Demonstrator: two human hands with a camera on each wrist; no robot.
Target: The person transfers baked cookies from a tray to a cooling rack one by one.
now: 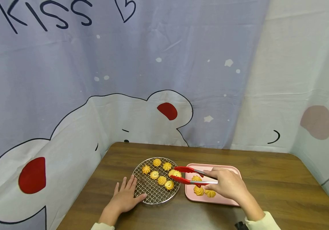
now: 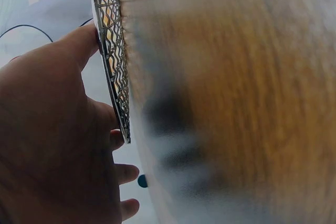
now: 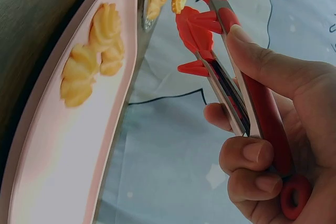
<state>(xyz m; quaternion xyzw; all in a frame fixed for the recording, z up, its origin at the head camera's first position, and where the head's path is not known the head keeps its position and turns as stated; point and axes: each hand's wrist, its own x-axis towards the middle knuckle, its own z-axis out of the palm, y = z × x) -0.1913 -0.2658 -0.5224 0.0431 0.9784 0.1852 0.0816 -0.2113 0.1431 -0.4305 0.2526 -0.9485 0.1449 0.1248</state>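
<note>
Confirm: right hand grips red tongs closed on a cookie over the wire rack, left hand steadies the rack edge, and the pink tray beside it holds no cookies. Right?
Not quite. The pink tray is not empty: the head view shows three cookies on it. The rest holds: the right hand grips the red tongs pinching a cookie over the wire rack, and the left hand rests at its edge.

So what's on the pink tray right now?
Three yellow piped cookies lie on the pink tray, near its left end. The right hand holding the red tongs covers the tray's middle, so anything there is hidden.
</note>
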